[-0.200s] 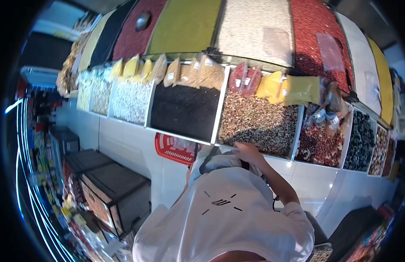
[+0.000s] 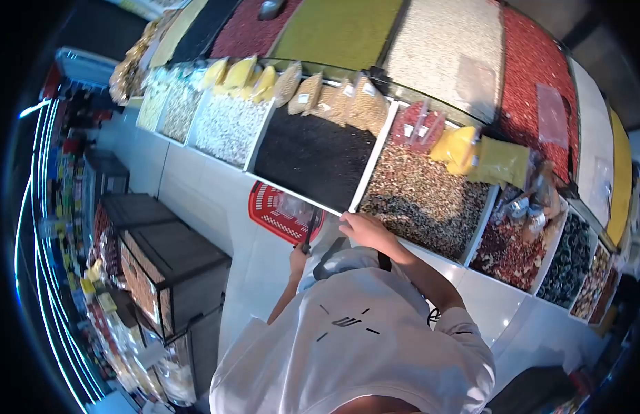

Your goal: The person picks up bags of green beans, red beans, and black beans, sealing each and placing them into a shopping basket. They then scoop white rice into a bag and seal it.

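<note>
My left hand (image 2: 300,255) is closed around the dark handle (image 2: 310,231) of a red basket (image 2: 264,207), which hangs low beside the bins with clear plastic in it. My right hand (image 2: 361,228) is at the white front edge of the bins, near the corner between the black grain bin (image 2: 313,155) and the mixed bean bin (image 2: 423,200). Its fingers are bent over or against that edge; whether they grip it is too small to tell.
Bagged yellow and tan goods (image 2: 370,103) lie along the back of the front bins. Larger bins of green (image 2: 337,31), white and red beans rise behind. Dark-topped cases (image 2: 175,255) stand on the left, and packaged goods line the lower left.
My right hand has moved left to the bin edge. My left hand and the basket handle have come into clearer view. The camera view has turned, so the bins appear tilted and shifted right.
</note>
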Demonstrator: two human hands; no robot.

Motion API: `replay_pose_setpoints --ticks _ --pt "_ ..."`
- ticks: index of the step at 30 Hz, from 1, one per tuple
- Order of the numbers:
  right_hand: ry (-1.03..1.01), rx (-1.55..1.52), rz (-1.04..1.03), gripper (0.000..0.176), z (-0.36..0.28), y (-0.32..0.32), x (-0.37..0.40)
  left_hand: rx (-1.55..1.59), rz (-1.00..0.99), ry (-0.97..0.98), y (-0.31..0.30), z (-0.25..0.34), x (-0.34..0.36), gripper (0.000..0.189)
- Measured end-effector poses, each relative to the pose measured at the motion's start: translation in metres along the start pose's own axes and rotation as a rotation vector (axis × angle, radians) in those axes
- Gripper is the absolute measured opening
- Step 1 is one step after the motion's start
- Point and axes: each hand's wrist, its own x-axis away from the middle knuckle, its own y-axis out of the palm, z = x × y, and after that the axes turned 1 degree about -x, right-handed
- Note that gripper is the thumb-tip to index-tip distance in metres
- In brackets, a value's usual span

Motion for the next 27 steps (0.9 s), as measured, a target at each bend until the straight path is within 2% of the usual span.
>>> replay_pose_setpoints --ticks 1,4,7,13,15,16,18,19,21,24,25,27 --pt "-0.004 -0.023 -0.040 0.030 -0.009 0.004 -0.008 -0.034 0.091 0.086 0.008 -0.011 -0.008 0.015" --pt "-0.040 0.016 -0.160 0.034 -0.016 0.037 -0.022 -0.035 0.135 0.097 0.005 -0.024 -0.019 0.016" --pt "-0.022 -0.005 -0.281 0.034 -0.020 0.065 -0.023 -0.066 0.162 0.080 -0.012 -0.031 -0.031 0.016" --pt "0.000 -0.040 -0.350 0.026 -0.040 0.101 -0.045 -0.042 0.119 0.095 -0.045 -0.049 -0.070 0.019" --pt "-0.033 -0.070 -0.240 0.025 -0.046 0.106 -0.071 0.012 0.140 0.094 -0.052 -0.062 -0.079 0.019" --pt "-0.035 -0.057 -0.251 0.025 -0.054 0.106 -0.088 0.048 0.146 0.100 -0.056 -0.070 -0.086 0.019" --pt "0.011 -0.135 -0.083 0.021 -0.072 0.113 -0.124 0.074 0.101 0.069 -0.066 -0.087 -0.105 0.017" --pt "-0.086 -0.101 0.009 0.018 -0.074 0.123 -0.147 0.092 0.045 0.043 -0.073 -0.090 -0.104 0.017" --pt "-0.143 -0.065 0.106 0.020 -0.084 0.140 -0.198 0.180 0.018 -0.031 -0.092 -0.089 -0.123 0.017" --pt "-0.197 0.155 0.188 0.029 -0.118 0.152 -0.265 0.161 -0.026 -0.064 -0.120 -0.107 -0.134 0.023" --pt "-0.203 0.163 0.152 0.029 -0.124 0.158 -0.286 0.198 -0.060 -0.013 -0.132 -0.112 -0.142 0.024" --pt "-0.266 0.289 0.235 0.035 -0.131 0.167 -0.322 0.240 -0.089 0.034 -0.152 -0.123 -0.157 0.026"
